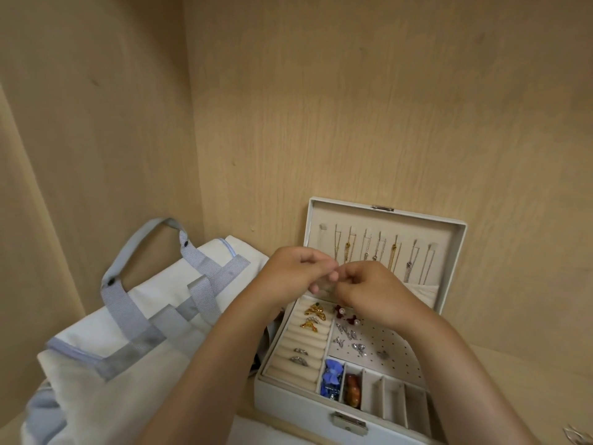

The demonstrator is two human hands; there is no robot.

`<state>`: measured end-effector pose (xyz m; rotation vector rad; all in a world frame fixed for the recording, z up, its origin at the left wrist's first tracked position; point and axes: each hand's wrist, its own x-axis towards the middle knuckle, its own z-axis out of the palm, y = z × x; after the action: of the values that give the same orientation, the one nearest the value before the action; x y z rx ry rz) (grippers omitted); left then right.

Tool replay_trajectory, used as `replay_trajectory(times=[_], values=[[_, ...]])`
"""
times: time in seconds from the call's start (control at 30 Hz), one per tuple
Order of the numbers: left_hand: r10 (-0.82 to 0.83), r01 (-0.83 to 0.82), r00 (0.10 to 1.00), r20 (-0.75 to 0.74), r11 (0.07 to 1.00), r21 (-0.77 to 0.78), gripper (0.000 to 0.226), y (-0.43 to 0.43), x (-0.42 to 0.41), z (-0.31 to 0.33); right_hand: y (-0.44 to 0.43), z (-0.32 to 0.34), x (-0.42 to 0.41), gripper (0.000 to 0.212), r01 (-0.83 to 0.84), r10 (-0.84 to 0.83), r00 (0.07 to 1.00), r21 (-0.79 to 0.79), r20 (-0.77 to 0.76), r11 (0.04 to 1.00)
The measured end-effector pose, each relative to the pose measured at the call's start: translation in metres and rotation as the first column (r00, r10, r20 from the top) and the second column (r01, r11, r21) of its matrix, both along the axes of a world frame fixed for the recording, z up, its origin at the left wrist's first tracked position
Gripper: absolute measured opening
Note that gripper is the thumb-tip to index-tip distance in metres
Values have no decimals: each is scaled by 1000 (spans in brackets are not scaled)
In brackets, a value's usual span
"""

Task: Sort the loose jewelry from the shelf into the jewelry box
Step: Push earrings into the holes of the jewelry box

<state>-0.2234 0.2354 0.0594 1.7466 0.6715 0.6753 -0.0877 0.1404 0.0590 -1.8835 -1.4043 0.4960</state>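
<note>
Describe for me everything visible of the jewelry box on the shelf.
The jewelry box is white outside and beige, velvet-like inside. It stands open on the wooden shelf beside a cloth bag. Its lid stands up, with necklaces hung in a row. The tray has ring rolls with gold rings and silver rings, a perforated panel with earrings, and narrow compartments, two of them filled. A metal latch sits in front. The left hand and right hand hover above, pinching a small clear item.

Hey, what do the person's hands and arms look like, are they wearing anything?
Both arms are bare, with no sleeve in view. The left hand and right hand are ungloved. I see no ring, watch or bracelet, though the fingers are slightly blurred.
</note>
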Motion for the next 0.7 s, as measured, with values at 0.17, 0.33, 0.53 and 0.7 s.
replay_trajectory(times=[0.17, 0.33, 0.53, 0.7], values=[[52, -49, 992, 118, 998, -24, 13, 4, 5, -3, 3, -5, -8, 24, -7, 13, 995, 56, -101, 998], [127, -135, 990, 55, 974, 183, 11, 14, 5, -12, 4, -1, -2, 28, 94, -94, 996, 134, -8, 986], [256, -33, 931, -261, 770, 637, 26, 14, 1, -24, 12, 20, 2, 27, 136, -141, 990, 212, 6, 968], [290, 19, 924, -250, 617, 787, 37, 12, 6, -33, 23, 39, 10, 29, 182, -203, 978, 296, 40, 938]])
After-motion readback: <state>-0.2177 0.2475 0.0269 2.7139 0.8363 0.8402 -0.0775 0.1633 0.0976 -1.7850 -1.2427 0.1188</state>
